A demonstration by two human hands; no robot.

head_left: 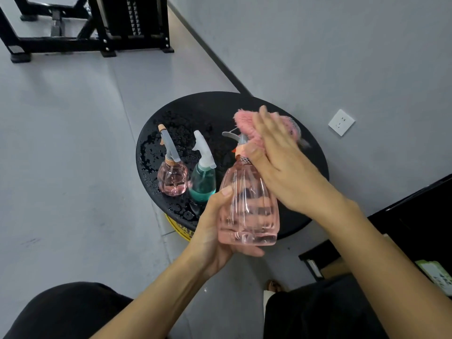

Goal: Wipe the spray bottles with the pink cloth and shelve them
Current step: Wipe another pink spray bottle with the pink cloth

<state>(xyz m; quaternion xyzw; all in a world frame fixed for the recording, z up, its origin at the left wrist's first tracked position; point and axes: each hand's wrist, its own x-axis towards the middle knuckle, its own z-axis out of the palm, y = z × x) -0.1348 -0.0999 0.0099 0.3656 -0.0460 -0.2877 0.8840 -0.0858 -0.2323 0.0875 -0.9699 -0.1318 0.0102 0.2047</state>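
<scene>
My left hand grips a large clear pink spray bottle from below and lifts it above the round black table. My right hand holds the fluffy pink cloth against the bottle's grey spray head, thumb by the orange collar. A small round pink spray bottle and a teal spray bottle stand upright side by side on the left part of the table.
Water drops cover the table's left half. A yellow base shows under the table. A grey wall with a white socket lies to the right. A black shelf unit is at right, and a black metal frame stands far behind.
</scene>
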